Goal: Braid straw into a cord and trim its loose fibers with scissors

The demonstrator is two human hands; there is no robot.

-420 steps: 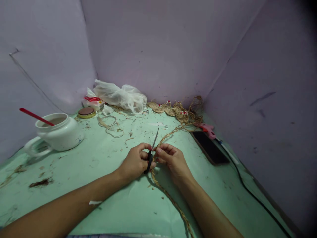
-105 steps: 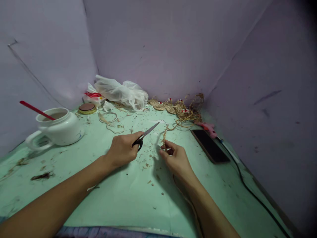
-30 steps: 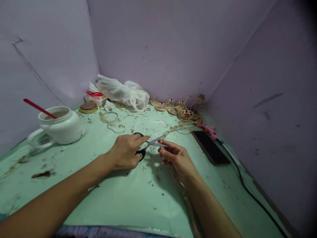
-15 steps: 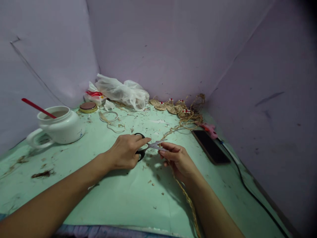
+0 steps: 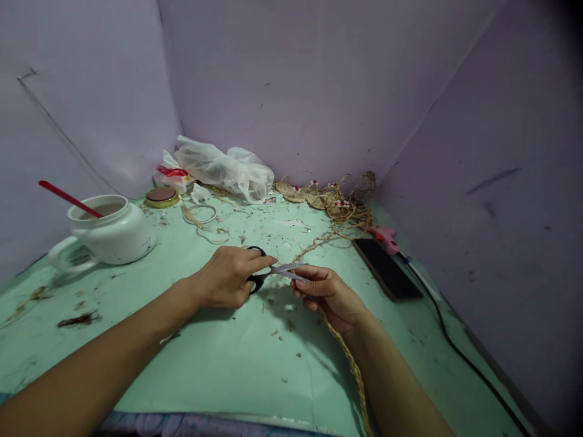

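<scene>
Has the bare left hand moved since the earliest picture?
Yes: the bare left hand has shifted left, away from the flat black rectangular phone.

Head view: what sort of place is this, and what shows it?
Probably a small craft corner: the left hand holds scissors, the right hand a braided cord, and woven pieces lie by the back wall.

Smooth metal scissor blades (image 5: 288, 266), rough fibrous braid (image 5: 351, 360), glossy mug (image 5: 117, 235), crinkled translucent plastic bag (image 5: 228, 170).
</scene>
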